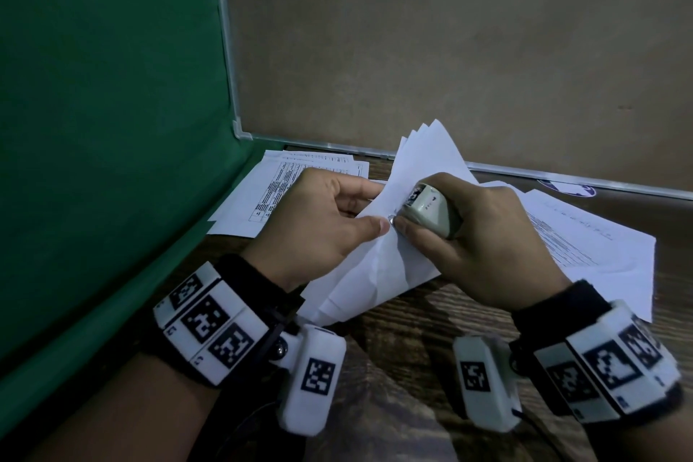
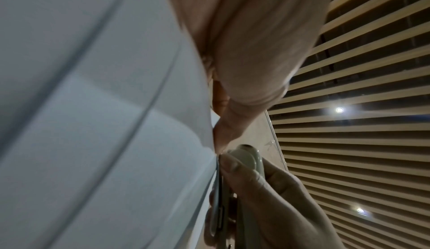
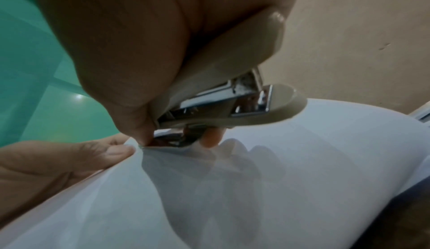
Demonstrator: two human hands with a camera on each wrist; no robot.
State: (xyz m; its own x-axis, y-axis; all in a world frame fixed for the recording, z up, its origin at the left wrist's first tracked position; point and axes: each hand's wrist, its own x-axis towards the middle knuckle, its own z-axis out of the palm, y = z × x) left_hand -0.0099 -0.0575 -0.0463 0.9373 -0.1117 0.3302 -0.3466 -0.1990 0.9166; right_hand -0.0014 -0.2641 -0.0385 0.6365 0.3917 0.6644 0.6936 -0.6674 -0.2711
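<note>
— What is the person's right hand doing?

— It is wrapped tight round a small beige stapler, thumb near its tip. The tip sits at one corner of a bunch of white sheets. The bunch is held up off the tabletop.

— And the left hand?

— It pinches that same corner, thumb on top, just beside the stapler.

— How can the person do this well?

— It looks like a stapling job. The sheets fan apart at the far end. So the person should line up the corner, push it deep into the stapler's mouth, move the thumbs clear, and squeeze hard once.

— Anything else there?

— Printed pages lie on the tabletop behind.
</note>
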